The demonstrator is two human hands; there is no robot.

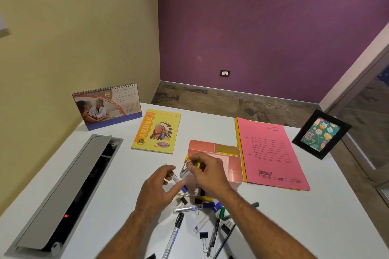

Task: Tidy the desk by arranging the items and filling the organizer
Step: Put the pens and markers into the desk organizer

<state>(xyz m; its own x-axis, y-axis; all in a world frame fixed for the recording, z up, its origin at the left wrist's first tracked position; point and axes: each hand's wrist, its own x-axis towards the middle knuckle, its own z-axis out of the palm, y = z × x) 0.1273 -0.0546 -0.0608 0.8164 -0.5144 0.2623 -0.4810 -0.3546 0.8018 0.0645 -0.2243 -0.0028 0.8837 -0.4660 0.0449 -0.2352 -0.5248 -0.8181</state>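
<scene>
Two hands are working just in front of a pink organizer (231, 174) on the white desk (113, 174). The right hand (208, 171) is pinching a small metal tool with yellow parts (189, 164), possibly a stapler or clip, and is holding it over the organizer's near left corner, hiding part of the tray. The left hand (156, 188) is curling its fingers around a clear pen with a blue cap (179, 182), which is slanting down toward the desk. One thin yellow-green item (227, 152) is lying in the organizer's far compartment; what is sitting in the other compartments is hard to tell. Below the hands, a loose pile is crowding the near edge: a silver marker with a purple cap (192, 208), a black-capped marker (174, 235), a yellow pencil (194, 196), a green pen (220, 216) and black binder clips (203, 235), some overlapping. A yellow notebook (156, 131) is lying beyond the hands on the left, with a desk calendar (107, 106) standing behind it. A pink folder (271, 153) is lying just beside the organizer's right wall, and a black picture frame (321, 134) is standing at the far right corner. A grey cable hatch (63, 191) is sitting open along the left side.
</scene>
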